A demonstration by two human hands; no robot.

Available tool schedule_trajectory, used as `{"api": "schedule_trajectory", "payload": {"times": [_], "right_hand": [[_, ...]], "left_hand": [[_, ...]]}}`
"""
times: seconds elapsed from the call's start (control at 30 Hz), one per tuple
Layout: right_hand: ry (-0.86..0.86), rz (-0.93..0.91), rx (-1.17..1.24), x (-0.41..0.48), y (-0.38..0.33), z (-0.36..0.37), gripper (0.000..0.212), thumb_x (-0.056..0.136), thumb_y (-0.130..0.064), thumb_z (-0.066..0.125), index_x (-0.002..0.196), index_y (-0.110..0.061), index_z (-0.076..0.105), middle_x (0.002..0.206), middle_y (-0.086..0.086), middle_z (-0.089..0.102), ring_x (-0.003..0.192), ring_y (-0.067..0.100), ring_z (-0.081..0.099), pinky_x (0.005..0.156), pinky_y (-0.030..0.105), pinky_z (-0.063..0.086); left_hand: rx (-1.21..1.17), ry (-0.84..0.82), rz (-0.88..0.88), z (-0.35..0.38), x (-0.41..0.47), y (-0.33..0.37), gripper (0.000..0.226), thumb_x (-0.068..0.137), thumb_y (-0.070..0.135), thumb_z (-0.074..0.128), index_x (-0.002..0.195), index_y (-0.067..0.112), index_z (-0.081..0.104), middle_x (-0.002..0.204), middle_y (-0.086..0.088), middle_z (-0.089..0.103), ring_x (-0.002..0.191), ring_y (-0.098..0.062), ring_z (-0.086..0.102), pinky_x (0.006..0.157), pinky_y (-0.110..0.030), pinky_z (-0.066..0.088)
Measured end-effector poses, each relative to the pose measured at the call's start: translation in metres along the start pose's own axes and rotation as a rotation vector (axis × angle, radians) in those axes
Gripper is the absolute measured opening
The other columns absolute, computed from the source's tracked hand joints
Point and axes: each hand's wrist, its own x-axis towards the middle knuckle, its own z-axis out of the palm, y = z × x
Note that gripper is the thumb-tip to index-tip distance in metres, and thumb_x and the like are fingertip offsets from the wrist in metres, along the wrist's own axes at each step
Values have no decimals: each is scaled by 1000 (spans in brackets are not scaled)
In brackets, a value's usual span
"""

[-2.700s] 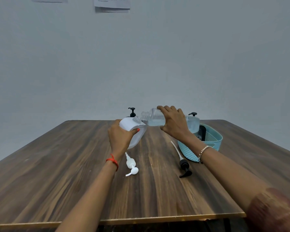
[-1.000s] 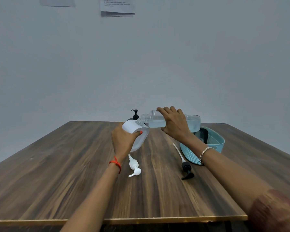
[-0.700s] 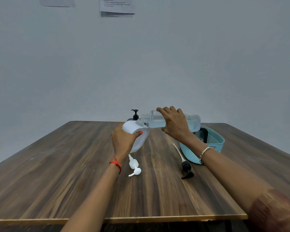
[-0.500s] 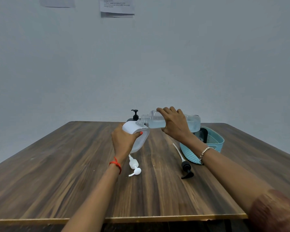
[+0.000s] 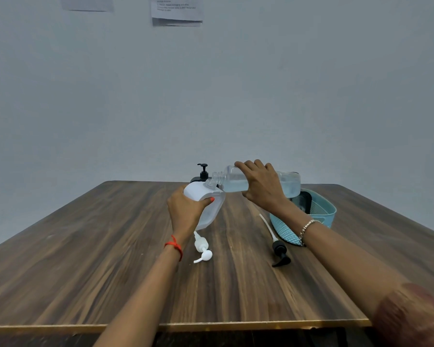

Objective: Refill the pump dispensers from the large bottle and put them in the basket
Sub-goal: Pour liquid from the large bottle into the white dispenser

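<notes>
My left hand [image 5: 184, 212] grips a white translucent dispenser bottle [image 5: 211, 206], open-topped and tilted toward the right. My right hand [image 5: 262, 189] holds the large clear bottle [image 5: 236, 181] nearly horizontal, its threaded neck at the dispenser's mouth, with clear liquid inside. A white pump head [image 5: 203, 249] lies on the table below my left hand. A black pump head [image 5: 279, 251] with a white tube lies to its right. The teal basket [image 5: 321, 211] stands behind my right wrist with a dark item inside.
Another dispenser with a black pump [image 5: 203, 171] stands behind the white bottle, mostly hidden. The wooden table [image 5: 110, 246] reaches a front edge close to me. Papers [image 5: 177, 10] hang on the grey wall.
Both hands and bottles stay almost still across the last second. Compared with the oldest frame, the large bottle is a little more level.
</notes>
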Motion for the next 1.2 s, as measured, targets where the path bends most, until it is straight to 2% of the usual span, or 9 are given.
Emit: {"api": "schedule_trajectory", "payload": {"times": [0.23, 0.4, 0.67, 0.83, 0.97, 1.2], "right_hand": [[-13, 5, -2, -1, -1, 3, 63, 72, -11, 66, 132, -16, 44, 116, 6, 59, 102, 27, 52, 79, 35, 37], [-14, 4, 7, 0, -2, 5, 63, 71, -11, 67, 131, -15, 45, 115, 7, 60, 101, 28, 52, 79, 36, 38], [-7, 5, 6, -1, -1, 6, 64, 70, -9, 68, 130, -15, 46, 114, 7, 60, 100, 28, 53, 78, 36, 39], [-15, 7, 8, -1, 0, 6, 64, 71, -10, 68, 131, -16, 46, 114, 7, 60, 100, 28, 52, 79, 37, 38], [-12, 8, 2, -2, 1, 6, 63, 72, -10, 67, 131, -17, 45, 114, 6, 60, 100, 27, 52, 79, 36, 38], [-9, 6, -1, -3, 2, 4, 63, 71, -9, 66, 130, -16, 46, 114, 6, 60, 99, 28, 52, 78, 36, 38]], "left_hand": [[-9, -14, -22, -1, 0, -2, 51, 58, 21, 86, 103, 5, 66, 93, -5, 68, 81, -17, 58, 68, -26, 43], [-8, -10, -19, 0, 0, -4, 50, 58, 21, 86, 101, 5, 66, 92, -6, 68, 81, -17, 59, 69, -28, 45], [-11, -8, -14, 0, -1, -5, 48, 57, 22, 87, 98, 7, 65, 85, 1, 62, 76, -14, 56, 56, -13, 37], [3, -12, -12, 2, 0, -7, 50, 57, 22, 87, 98, 6, 65, 85, 1, 61, 78, -16, 56, 63, -22, 40], [0, -12, -14, 2, -1, -7, 46, 56, 22, 87, 93, 7, 64, 81, 0, 62, 75, -17, 56, 56, -17, 37], [5, -15, -17, 4, -2, -6, 46, 57, 23, 87, 92, 6, 64, 81, -1, 61, 76, -18, 56, 62, -24, 39]]}}
